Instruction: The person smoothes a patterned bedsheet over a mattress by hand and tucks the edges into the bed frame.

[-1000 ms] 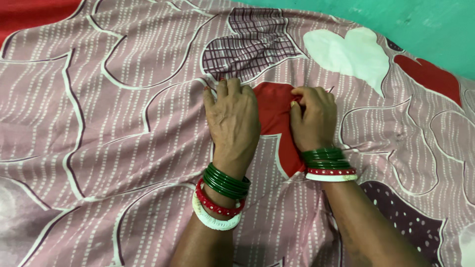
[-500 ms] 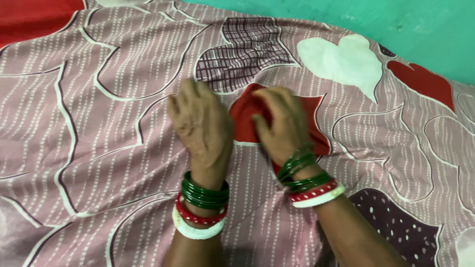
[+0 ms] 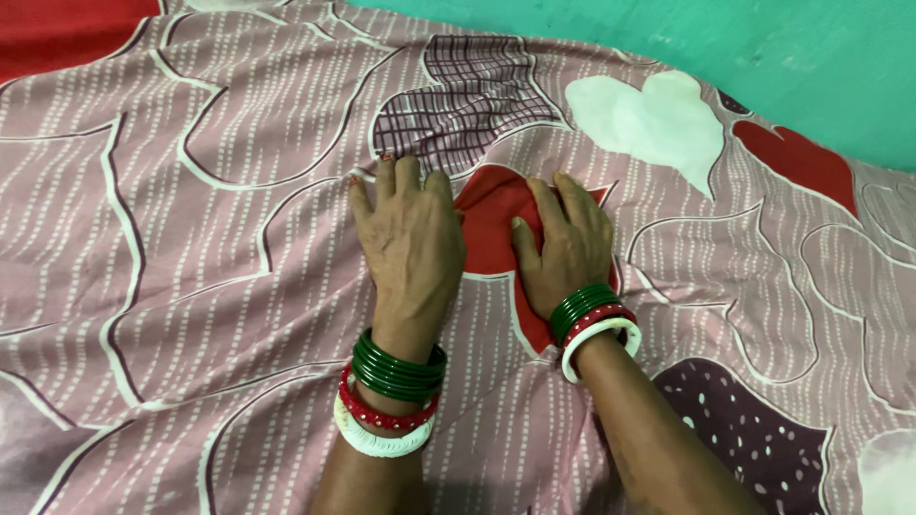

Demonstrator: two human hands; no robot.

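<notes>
A pink bedsheet (image 3: 191, 238) with white dotted stripes and heart shapes covers the whole surface. My left hand (image 3: 410, 238) lies flat on it, palm down, fingers together and stretched out. My right hand (image 3: 563, 243) also presses flat on the cloth, resting over a red heart patch (image 3: 487, 224) between the two hands. Both wrists carry green, red and white bangles. Neither hand holds anything.
A teal wall (image 3: 763, 67) rises beyond the sheet's far edge at the top right. Other printed hearts lie around: a white one (image 3: 658, 119), a red one (image 3: 801, 162), a dark checked one (image 3: 468, 105) and a dark dotted one (image 3: 754, 429).
Both hands lifted and slid over the sheet half a second ago, the right one curled. Now they lie flat again on either side of the red heart.
</notes>
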